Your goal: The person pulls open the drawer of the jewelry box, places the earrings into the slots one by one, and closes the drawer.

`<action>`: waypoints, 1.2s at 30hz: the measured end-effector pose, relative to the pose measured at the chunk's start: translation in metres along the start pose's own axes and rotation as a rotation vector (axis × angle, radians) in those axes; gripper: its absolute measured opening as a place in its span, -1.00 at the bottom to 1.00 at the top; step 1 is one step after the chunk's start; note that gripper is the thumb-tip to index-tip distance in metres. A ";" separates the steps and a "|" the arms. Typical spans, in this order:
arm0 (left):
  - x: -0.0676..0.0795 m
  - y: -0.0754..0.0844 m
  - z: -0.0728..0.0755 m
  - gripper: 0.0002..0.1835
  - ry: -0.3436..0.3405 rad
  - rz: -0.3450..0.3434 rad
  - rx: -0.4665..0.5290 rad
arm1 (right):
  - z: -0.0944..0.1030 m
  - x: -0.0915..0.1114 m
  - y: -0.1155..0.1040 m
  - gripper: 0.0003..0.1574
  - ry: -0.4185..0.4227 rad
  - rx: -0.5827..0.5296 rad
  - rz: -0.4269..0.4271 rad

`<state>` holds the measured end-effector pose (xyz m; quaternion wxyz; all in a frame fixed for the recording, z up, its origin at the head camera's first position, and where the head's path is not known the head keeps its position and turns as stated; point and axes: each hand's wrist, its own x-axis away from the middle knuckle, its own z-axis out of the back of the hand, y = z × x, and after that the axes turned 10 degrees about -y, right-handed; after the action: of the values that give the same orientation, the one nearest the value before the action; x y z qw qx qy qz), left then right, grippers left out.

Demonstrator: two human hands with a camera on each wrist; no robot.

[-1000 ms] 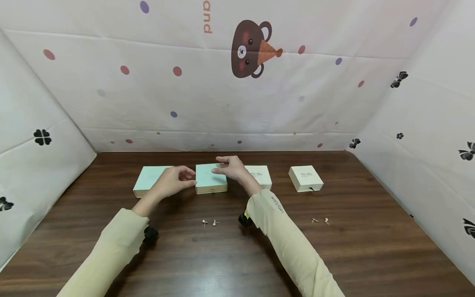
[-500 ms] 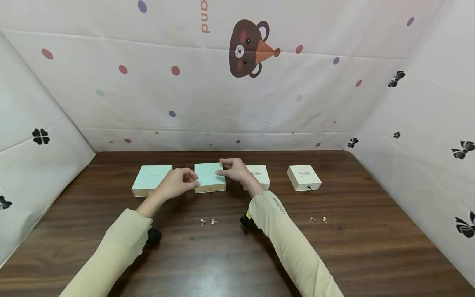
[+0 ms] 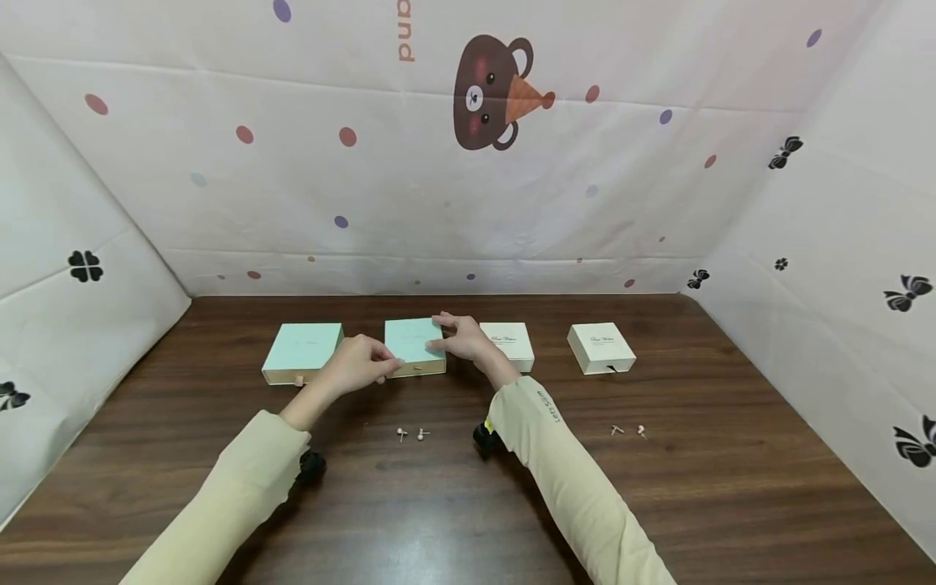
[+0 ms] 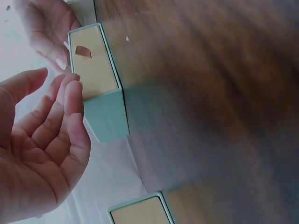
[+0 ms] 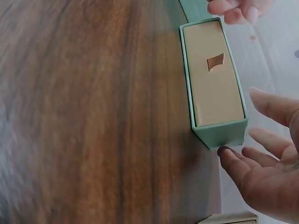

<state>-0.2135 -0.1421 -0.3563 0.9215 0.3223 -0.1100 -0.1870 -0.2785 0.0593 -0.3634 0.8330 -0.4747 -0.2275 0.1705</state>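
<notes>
A mint-green drawer box (image 3: 409, 335) with a beige front lies between my hands at the table's back. A small tab (image 5: 216, 62) marks its drawer front. My left hand (image 3: 356, 364) is at the box's front left corner; its relaxed fingertips (image 4: 70, 86) overlap the drawer front's edge in the left wrist view, with nothing between thumb and fingers. On the opposite side, my right hand (image 3: 464, 337) has its thumb over the top and its fingertips (image 5: 226, 151) right at the side wall. Two pearl stud earrings (image 3: 401, 435) lie on the table nearer me.
Another mint drawer box (image 3: 303, 345) is on the left. Two white boxes stand farther right, one (image 3: 509, 343) partly behind my right wrist, the other (image 3: 603, 345) beyond it. Two more stud earrings (image 3: 641, 431) lie in front of that one. Patterned white cloth (image 3: 329, 179) backs the wooden table (image 3: 439, 520).
My left hand has moved right, from beside the mint box to its front left corner. My right hand has drawn back from over the top toward the right side.
</notes>
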 end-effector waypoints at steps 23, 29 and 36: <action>-0.018 0.018 -0.015 -0.69 -0.102 0.170 -0.020 | -0.003 -0.005 0.004 -0.25 -0.015 0.034 -0.012; -0.022 0.021 -0.016 -0.69 -0.098 0.219 -0.041 | -0.002 -0.004 0.007 -0.22 -0.015 0.061 0.009; -0.025 0.026 -0.017 -0.72 -0.126 0.312 -0.040 | -0.001 -0.006 0.008 -0.21 -0.014 0.053 -0.005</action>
<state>-0.2231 -0.1035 -0.3545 0.9367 0.2708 -0.2125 -0.0637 -0.2832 0.0590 -0.3720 0.8440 -0.4507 -0.2299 0.1778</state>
